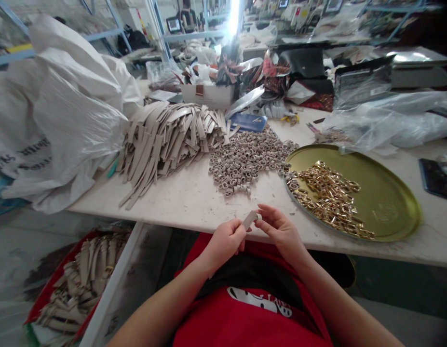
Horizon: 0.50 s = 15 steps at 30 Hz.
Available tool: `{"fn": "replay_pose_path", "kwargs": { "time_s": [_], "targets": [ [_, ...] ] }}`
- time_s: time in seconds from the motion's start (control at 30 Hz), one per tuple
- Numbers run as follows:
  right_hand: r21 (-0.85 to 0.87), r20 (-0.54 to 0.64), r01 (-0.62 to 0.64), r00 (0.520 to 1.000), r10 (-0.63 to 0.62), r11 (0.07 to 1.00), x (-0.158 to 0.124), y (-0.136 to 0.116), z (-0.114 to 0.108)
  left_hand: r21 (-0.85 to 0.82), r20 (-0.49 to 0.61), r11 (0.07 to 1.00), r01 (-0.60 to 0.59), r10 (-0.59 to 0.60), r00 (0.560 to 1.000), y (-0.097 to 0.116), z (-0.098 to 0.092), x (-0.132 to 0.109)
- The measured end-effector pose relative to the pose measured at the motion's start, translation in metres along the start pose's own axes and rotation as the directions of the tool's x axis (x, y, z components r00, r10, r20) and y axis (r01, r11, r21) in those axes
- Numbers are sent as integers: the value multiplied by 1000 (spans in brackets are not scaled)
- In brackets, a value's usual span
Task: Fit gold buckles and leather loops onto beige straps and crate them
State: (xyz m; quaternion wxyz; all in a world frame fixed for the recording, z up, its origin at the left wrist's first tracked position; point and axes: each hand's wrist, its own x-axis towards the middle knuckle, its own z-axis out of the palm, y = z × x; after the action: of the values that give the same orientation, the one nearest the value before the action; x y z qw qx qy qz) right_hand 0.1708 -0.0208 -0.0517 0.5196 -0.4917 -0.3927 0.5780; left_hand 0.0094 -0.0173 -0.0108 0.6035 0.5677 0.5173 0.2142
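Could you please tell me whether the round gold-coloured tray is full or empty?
Neither; the tray is partly filled. Gold-coloured metal pieces lie heaped toward its left, while its right side shows bare.

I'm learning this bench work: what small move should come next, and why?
Probably a firmer pinch by the right hand on the far end of the pale strap: the left hand grips the strap, and the right hand's fingers are at that end.

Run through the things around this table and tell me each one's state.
Left hand, gripping a strip
Right hand, fingers at the strip's end
Strip pile, loosely heaped
Small loops, heaped
Round tray, partly covered by gold hardware
Red container, holding strips
White sack, crumpled
Light, on
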Motion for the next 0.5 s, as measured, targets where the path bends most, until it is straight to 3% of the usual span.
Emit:
{"fn": "replay_pose_path", "kwargs": {
  "time_s": [0.13,0.23,0.37,0.5],
  "targets": [
    [-72,54,15,998,-12,997,-5,-1,-2,123,18,992,-10,8,1000,-2,-4,-10],
    [-114,97,-40,994,51,993,-10,-4,-3,224,63,974,-28,14,998,-4,-6,-16],
    [-250,182,-92,973,140,964,-21,-8,-4,215,159,976,16,-51,986,-3,-5,-18],
    [-284,202,-36,975,96,958,-30,-14,-2,194,146,981,-2,-27,989,-2,-1,-19]
  ]
}}
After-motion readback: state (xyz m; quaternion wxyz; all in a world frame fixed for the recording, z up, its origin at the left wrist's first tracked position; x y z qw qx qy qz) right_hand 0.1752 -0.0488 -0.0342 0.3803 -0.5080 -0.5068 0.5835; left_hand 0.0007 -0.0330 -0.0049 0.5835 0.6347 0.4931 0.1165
